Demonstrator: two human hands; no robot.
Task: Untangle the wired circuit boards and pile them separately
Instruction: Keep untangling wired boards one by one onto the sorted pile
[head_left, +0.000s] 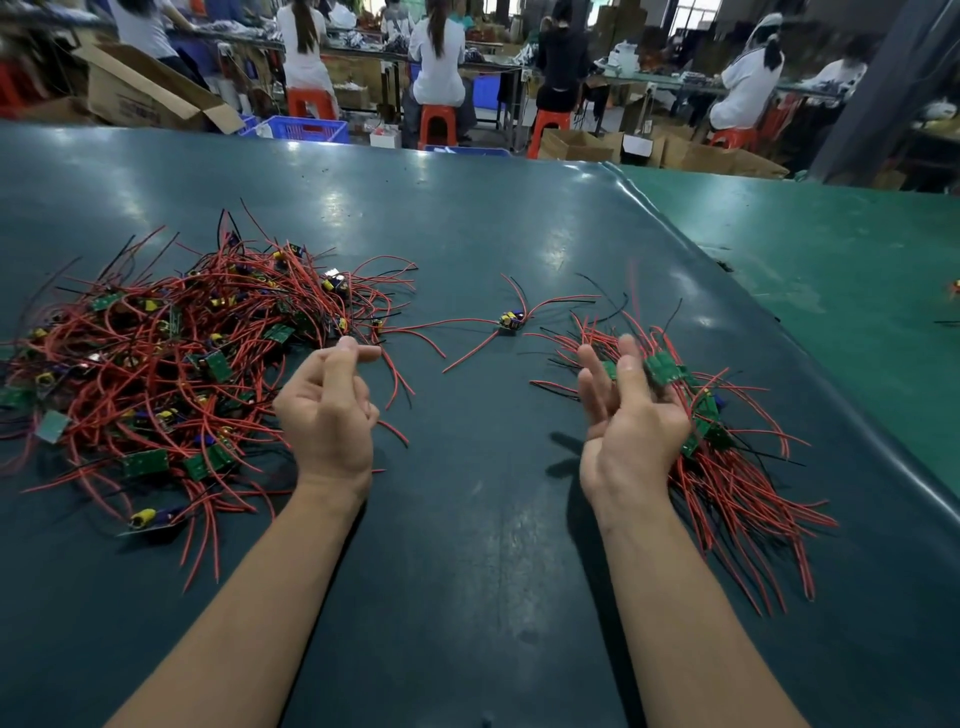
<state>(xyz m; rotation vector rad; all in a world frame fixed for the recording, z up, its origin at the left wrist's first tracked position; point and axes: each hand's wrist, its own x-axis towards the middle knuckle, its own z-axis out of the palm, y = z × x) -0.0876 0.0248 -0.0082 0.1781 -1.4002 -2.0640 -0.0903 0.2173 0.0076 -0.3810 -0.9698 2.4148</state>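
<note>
Left hand hovers at seven o'clock of the frame centre, fingers curled, thumb and forefinger pressed together at the tip; whether a red wire is caught in that pinch, I cannot tell. Just beside it at nine o'clock sprawls the tangled heap of green circuit boards and red and black leads on the dark green table. One single board lies alone at twelve o'clock, between the two hands, its leads spread out. Right hand sits at four o'clock, fingers straight and loose, holding nothing, with the sorted pile just behind and beside it. Across the aisle, seated workers on orange stools
</note>
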